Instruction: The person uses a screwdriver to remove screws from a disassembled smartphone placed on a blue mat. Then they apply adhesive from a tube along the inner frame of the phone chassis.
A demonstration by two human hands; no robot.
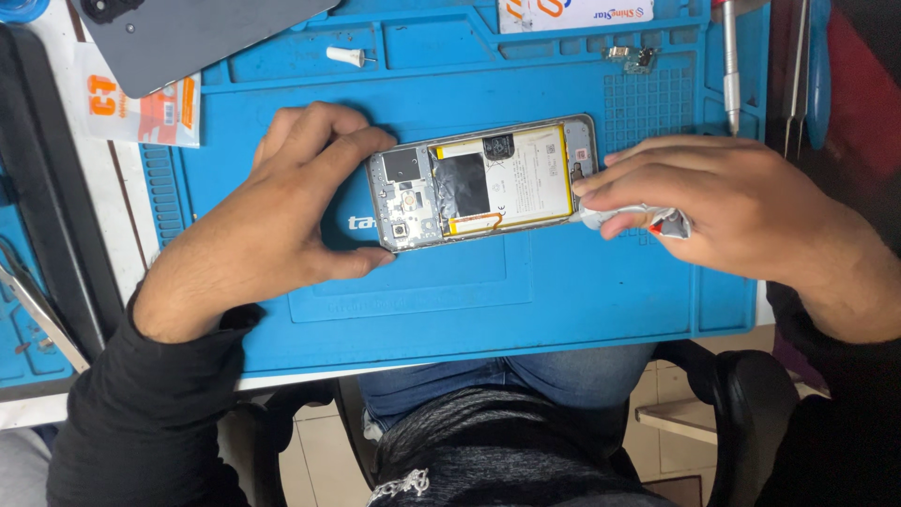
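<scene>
Opened phone [483,183] mid-frame on blue repair mat [469,300], back cover off, battery [526,178] and boards exposed. Left hand [282,211] clamps phone's left end, thumb under lower edge, fingers over top edge. Right hand [723,207] pinches small crumpled tube [648,221], nozzle end touching phone's right end. Grey back cover [188,33] lies upper left. Screwdriver [730,66] and tweezers [796,66] upper right. Judgement: disassembly done, work at right edge underway; reclosing not yet done.
</scene>
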